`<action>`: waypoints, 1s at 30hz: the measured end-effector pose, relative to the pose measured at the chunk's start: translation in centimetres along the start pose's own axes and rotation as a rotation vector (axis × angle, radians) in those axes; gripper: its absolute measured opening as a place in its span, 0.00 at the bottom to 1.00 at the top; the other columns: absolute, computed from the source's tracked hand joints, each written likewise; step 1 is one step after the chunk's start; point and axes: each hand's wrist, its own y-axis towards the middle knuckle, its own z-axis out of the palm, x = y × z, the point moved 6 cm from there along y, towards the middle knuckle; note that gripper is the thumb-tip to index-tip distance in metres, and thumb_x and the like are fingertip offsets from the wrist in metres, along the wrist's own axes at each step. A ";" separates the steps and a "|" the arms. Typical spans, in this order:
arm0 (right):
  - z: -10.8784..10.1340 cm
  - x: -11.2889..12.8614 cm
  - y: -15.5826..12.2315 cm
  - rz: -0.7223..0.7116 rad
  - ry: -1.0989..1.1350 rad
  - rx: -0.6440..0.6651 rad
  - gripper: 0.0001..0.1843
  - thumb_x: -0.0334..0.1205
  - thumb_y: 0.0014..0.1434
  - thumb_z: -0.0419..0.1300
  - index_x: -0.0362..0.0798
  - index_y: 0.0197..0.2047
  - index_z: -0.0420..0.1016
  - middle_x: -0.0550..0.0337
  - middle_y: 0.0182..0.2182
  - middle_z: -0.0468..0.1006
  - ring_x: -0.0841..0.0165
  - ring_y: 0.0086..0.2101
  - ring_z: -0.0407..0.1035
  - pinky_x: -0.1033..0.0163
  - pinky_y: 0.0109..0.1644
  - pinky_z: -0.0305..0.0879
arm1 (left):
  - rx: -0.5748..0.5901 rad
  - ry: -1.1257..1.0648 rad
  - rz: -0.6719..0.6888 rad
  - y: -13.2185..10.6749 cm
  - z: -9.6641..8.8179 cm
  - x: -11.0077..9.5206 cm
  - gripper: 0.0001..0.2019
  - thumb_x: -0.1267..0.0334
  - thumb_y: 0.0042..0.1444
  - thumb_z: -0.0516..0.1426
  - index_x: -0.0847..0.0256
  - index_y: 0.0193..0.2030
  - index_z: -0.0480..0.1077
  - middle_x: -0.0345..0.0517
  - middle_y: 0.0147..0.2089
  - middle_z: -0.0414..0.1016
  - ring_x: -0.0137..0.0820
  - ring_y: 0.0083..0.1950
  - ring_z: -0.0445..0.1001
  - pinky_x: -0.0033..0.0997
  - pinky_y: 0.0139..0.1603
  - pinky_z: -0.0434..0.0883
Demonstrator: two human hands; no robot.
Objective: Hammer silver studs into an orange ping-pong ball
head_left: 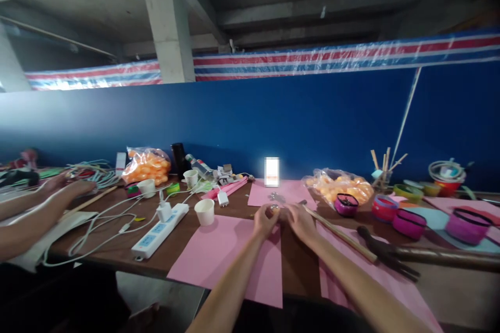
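The left hand (pixel 265 222) pinches a shiny piece (pixel 274 207); a bump from the right hand (pixel 300 221) beside that pinch, its grip impossible to tell, could dislodge it.

Around the view's centre, a blue partition (pixel 250 114) fills twelve o'clock, with striped sheeting (pixel 332 60) along its top toward two and a concrete pillar (pixel 167 26) between ten and eleven. Near nine, a clear bag of orange balls (pixel 146 167) stands beside a black cylinder (pixel 178 158). A white power strip (pixel 160 232) lies toward eight, a paper cup (pixel 205 212) between seven and eight. Between three and four sit another bag of orange pieces (pixel 349 188), a container of sticks (pixel 382 179) and a dark-rimmed magenta tub (pixel 469 227).
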 end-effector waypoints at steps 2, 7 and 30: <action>-0.1 -0.2 -0.1 -0.014 0.006 -0.023 0.17 0.29 0.53 0.48 0.43 0.45 0.69 0.52 0.41 0.72 0.63 0.42 0.64 0.59 0.48 0.58 | 0.002 0.006 0.000 0.0 0.0 0.0 0.11 0.62 0.41 0.58 0.62 0.34 0.71 0.43 0.30 0.74 0.28 0.30 0.71 0.27 0.33 0.68; -0.4 -0.1 -0.4 -0.007 -0.018 -0.060 0.15 0.31 0.55 0.47 0.44 0.44 0.69 0.52 0.40 0.72 0.63 0.41 0.64 0.59 0.48 0.58 | 0.009 -0.001 0.000 0.0 0.0 0.0 0.12 0.62 0.41 0.59 0.62 0.35 0.71 0.44 0.32 0.75 0.29 0.32 0.71 0.28 0.35 0.69; 1.4 0.0 2.5 0.105 -0.276 0.264 0.14 0.31 0.59 0.45 0.48 0.42 0.70 0.53 0.41 0.71 0.62 0.47 0.55 0.61 0.47 0.50 | 0.041 -0.062 -0.032 0.1 0.3 0.8 0.15 0.62 0.40 0.60 0.63 0.37 0.71 0.44 0.30 0.74 0.28 0.30 0.72 0.27 0.33 0.70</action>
